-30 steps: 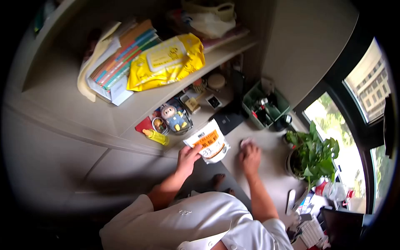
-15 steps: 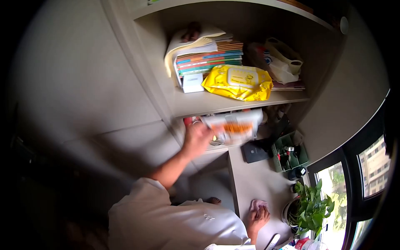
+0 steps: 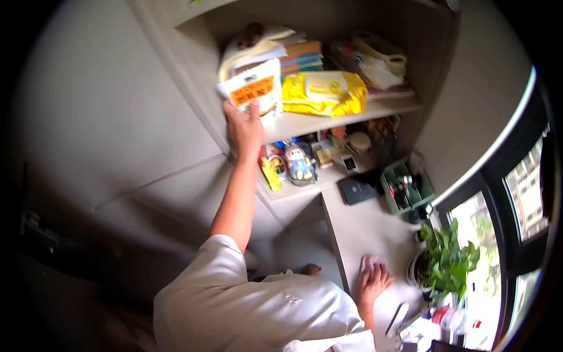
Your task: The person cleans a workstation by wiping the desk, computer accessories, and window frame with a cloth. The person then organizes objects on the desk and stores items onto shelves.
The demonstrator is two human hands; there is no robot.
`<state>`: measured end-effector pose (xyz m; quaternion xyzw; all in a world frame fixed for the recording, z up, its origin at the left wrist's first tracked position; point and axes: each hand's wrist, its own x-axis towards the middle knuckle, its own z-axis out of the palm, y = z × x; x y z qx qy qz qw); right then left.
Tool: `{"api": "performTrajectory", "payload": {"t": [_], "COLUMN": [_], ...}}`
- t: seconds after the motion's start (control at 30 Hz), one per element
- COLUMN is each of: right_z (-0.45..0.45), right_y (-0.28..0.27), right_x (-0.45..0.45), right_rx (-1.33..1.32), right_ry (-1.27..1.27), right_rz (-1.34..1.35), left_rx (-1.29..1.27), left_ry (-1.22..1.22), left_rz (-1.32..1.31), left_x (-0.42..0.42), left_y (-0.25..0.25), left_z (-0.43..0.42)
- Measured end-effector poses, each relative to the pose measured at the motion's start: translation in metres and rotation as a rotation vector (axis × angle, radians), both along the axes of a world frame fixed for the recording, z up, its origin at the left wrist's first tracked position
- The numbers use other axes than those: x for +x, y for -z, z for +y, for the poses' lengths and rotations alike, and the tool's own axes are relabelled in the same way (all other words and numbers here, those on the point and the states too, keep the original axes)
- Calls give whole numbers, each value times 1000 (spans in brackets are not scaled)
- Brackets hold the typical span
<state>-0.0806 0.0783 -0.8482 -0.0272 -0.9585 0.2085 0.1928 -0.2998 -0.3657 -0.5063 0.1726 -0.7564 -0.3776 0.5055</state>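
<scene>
My left hand (image 3: 245, 130) is raised to the upper shelf (image 3: 305, 124), its fingers closed on a white packet (image 3: 251, 88) with an orange label. The packet stands roughly upright at the shelf's left end, in front of stacked books (image 3: 305, 58). Right beside it lies a yellow pack of wet wipes (image 3: 325, 97). Down on the desk (image 3: 352, 234), my right hand (image 3: 374, 284) rests on a crumpled pink cloth (image 3: 372, 261), fingers bent over it.
Below the shelf are a doll in a clear case (image 3: 299, 164) and a yellow toy (image 3: 271, 175). A black box (image 3: 358, 190), a green organizer (image 3: 404, 185) and a potted plant (image 3: 443, 261) stand along the desk by the window. A cloth bag (image 3: 381, 61) sits on the shelf.
My left hand has carried the packet up and left, from below the shelf to its left end. The doll and yellow toy now show. My right hand stays on the cloth.
</scene>
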Motion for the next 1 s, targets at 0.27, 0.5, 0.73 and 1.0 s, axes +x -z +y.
{"api": "performTrajectory", "payload": {"t": [0.27,0.5,0.73,1.0], "right_z": [0,20,20,-104], "right_y": [-11,-6,3,-2], "right_x": [-5,-73,-187,-68], "right_rx": [45,-153,-42,-241], "right_ry": [-40,-50,384,-391], "right_rz": [-6,125,266,6], "left_rx": [66,-188,-437,-492], "left_ry": [26,-93,47,700], "left_rz": [-109,-54,173,72], "left_x": [-5,9,38,100], "left_y": [14,51,80,152], "left_z": [4,10,26,83]}}
